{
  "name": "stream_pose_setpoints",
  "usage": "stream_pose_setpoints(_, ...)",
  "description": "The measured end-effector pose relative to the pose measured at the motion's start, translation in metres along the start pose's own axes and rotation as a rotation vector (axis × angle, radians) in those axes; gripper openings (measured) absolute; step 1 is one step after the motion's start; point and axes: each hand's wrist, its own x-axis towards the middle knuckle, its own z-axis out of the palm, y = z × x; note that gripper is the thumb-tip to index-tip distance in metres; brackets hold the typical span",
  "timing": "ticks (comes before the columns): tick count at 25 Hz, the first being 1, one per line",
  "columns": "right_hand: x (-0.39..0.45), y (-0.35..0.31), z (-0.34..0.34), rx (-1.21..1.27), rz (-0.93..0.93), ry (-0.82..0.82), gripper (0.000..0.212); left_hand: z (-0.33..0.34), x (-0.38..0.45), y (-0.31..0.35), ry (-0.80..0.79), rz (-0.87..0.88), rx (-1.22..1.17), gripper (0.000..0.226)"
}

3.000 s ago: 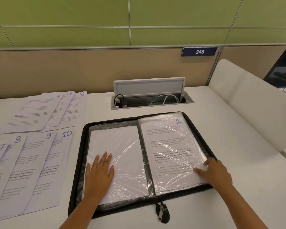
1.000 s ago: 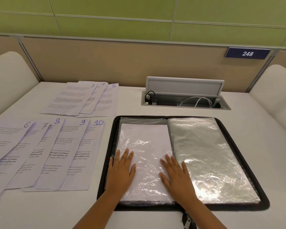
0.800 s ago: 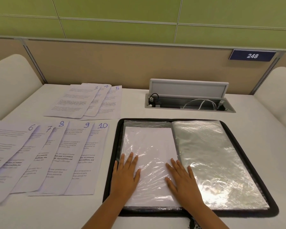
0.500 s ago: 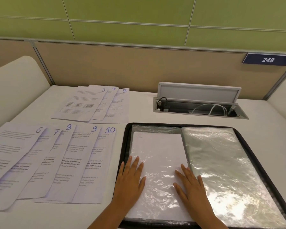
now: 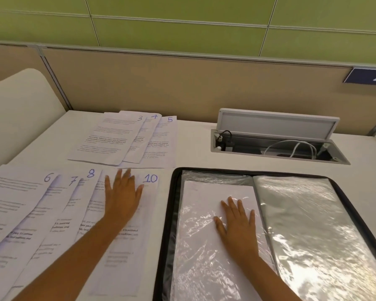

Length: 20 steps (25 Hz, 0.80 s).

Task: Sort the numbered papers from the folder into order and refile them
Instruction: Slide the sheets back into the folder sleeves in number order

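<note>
I have the numbered papers (image 5: 58, 205) fanned on the desk (image 5: 193, 144) so each number shows, sheets 3 to 5 in a second fan behind. My left hand (image 5: 123, 196), fingers spread and gripping nothing, hangs over or on sheet 9; I cannot tell which, and 3 looks next. My right hand (image 5: 237, 224) lies flat on the open folder (image 5: 171, 213), pinning a filled sleeve so it stays put.

Handwritten blue numerals, top right corners of sheets. Far fan, upper centre: sheet 3 (image 5: 108, 140), sheet 4 (image 5: 149, 129), sheet 5 (image 5: 164, 142). Near fan, left: sheet 6 (image 5: 15, 198), sheet 7 (image 5: 61, 205), sheet 8 (image 5: 86, 192), sheet 10 (image 5: 149, 192). Blue plaque (image 5: 367, 76), right edge: "24", third digit cropped, possibly 8. Printed body text illegible.
</note>
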Motion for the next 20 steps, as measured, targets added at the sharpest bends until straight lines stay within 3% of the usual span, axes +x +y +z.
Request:
stream_pose_setpoints(5,0.004,0.004,0.009,-0.064,0.017,0.061,0.076,-0.002,0.052,-0.036,-0.038,-0.117,0.09,0.049)
stream_pose_setpoints(15,0.003,0.003,0.014,-0.096,0.014,0.078,0.062,0.02,0.079,-0.048,-0.273,-0.196,0.195,0.056)
stream_pose_setpoints(20,0.003,0.003,0.015,-0.08,0.019,0.088,0.061,0.017,0.084,-0.047,-0.248,-0.216,0.169,0.055)
